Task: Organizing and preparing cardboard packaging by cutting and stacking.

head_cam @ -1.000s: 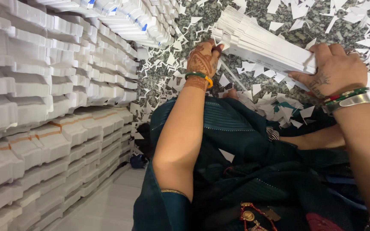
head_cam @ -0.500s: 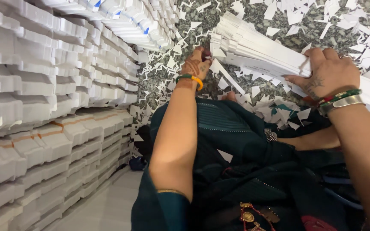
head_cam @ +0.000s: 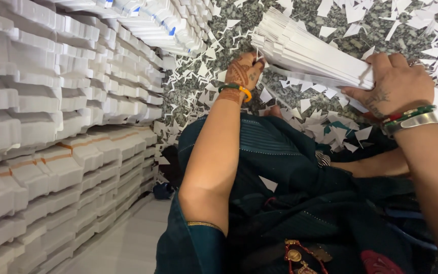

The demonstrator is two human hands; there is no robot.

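Head view: both hands grip paper stack (head_cam: 320, 56).

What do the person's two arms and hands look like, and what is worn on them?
Left hand has a reddish-brown henna pattern and a green and orange bangle; a dark teal sleeve with gold trim covers the upper arm. Right hand bears a small dark marking, with red, green and silver bangles at the wrist.

Matt white paper strips (head_cam: 310, 53), matt paper scraps (head_cam: 198, 81), speckled polished stone floor (head_cam: 239, 18), matt white moulded trays (head_cam: 41, 116), dark green woven cloth (head_cam: 290, 167), shiny metal bangle (head_cam: 414, 122), green and orange bangle (head_cam: 236, 89).
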